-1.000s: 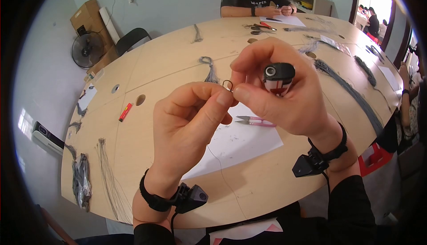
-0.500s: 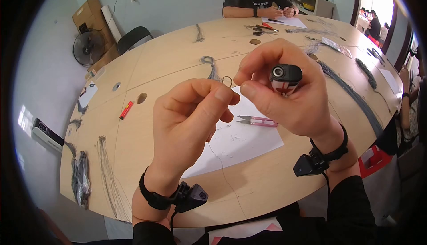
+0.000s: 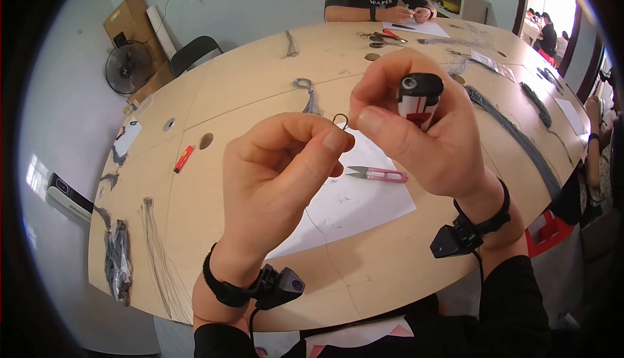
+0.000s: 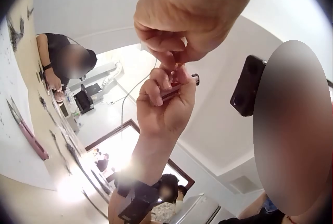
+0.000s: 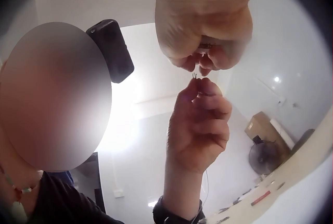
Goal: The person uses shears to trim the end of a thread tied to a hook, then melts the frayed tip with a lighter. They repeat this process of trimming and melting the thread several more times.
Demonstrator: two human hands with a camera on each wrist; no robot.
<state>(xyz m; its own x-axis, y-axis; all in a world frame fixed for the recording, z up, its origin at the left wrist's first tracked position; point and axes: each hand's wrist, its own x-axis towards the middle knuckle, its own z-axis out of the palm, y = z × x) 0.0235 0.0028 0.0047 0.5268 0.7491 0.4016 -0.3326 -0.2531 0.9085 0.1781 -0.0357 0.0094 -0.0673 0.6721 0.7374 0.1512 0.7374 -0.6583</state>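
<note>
Between its thumb and index finger, my left hand (image 3: 276, 172) pinches a small dark cord loop (image 3: 340, 119), which stands up above the fingertips. A thin cord (image 3: 325, 247) trails from below that hand across the paper and table. My right hand (image 3: 448, 156) holds a lighter (image 3: 416, 103) with a black top and white-and-red body, wrapped in its curled fingers. The right thumb and index fingertip are just beside the loop. In the right wrist view the loop ends (image 5: 195, 76) stick up from the left fingertips. Below the hands, pink-handled thread snips (image 3: 380, 174) lie on white paper (image 3: 364, 212).
A red lighter-like stick (image 3: 184, 159) lies on the table (image 3: 214, 228) to the left. Bundles of grey cord (image 3: 513, 137) lie at the right, with a looped bundle (image 3: 307, 94) beyond my hands. Across the table sits another person (image 3: 374, 0) near several tools (image 3: 390, 39).
My right fingertips were at the loop, then drew away from it, and are now close beside it again. The lighter has tipped, showing more of its body. My left hand keeps its pinch.
</note>
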